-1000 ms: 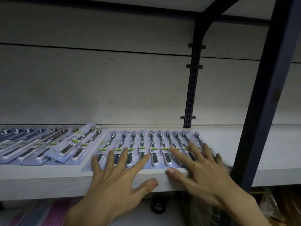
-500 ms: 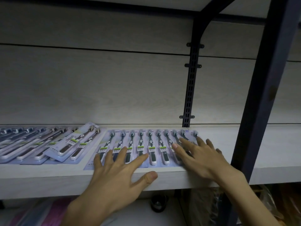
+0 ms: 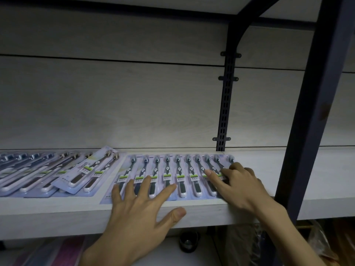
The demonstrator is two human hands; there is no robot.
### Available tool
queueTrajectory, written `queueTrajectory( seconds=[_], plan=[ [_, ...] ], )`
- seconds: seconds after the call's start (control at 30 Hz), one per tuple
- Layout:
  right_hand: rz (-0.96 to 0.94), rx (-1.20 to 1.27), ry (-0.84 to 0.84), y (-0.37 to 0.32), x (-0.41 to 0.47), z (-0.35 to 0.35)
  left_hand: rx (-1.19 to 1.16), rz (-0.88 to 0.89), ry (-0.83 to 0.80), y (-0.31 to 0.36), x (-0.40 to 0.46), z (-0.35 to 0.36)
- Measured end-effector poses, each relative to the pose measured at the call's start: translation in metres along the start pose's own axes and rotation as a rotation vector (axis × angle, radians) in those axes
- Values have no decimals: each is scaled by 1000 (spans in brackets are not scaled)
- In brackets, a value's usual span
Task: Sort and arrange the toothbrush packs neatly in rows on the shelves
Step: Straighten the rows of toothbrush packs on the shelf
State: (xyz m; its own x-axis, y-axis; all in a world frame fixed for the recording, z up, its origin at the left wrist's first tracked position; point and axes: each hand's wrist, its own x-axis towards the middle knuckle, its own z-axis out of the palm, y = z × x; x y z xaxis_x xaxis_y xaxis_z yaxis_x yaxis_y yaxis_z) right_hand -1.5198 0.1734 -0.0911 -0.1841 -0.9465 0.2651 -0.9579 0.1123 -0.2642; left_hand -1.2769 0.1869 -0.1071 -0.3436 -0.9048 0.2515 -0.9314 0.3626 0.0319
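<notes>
A row of toothbrush packs (image 3: 180, 175), pale blue cards with black-and-white brushes and green labels, lies flat side by side on the pale wooden shelf (image 3: 317, 177). My left hand (image 3: 142, 206) rests with fingers spread on the near ends of the left packs, thumb on the shelf's front edge. My right hand (image 3: 238, 187) lies flat on the right end of the row, fingers partly bent over the last packs. To the left, a looser overlapping group of packs (image 3: 38, 171) lies slanted, with one tilted pack (image 3: 88, 169) on top.
A dark metal upright (image 3: 311, 112) stands just right of my right hand. A slotted bracket rail (image 3: 226, 104) runs up the back wall. Below the shelf sit a small dark jar (image 3: 189, 242), pink items (image 3: 63, 252) and plastic wrapping (image 3: 317, 239).
My right hand has slid further onto the shelf, over the right end of the row, and the row has shifted back toward the wall. My left hand stays pressed on the left packs.
</notes>
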Motion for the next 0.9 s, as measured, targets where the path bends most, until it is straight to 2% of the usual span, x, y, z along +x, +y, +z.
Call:
queueTrajectory(
  seconds=[0.37,0.53,0.63,0.7,0.8,0.9],
  plan=[
    [-37,5,51,1,-2,0,64,3,101,-5,2,14],
    [-33,11,65,-1,-4,0,78,-10,25,-4,2,10],
    [-41,34,53,0,-9,-2,-33,-3,22,-5,3,8],
    [-66,17,35,1,-16,-2,-37,6,61,-7,4,6],
    [-93,-34,28,0,-24,-1,-30,2,0,-4,3,1],
    [-96,-70,41,-1,-28,1,-40,-1,17,-5,0,5]
  ],
)
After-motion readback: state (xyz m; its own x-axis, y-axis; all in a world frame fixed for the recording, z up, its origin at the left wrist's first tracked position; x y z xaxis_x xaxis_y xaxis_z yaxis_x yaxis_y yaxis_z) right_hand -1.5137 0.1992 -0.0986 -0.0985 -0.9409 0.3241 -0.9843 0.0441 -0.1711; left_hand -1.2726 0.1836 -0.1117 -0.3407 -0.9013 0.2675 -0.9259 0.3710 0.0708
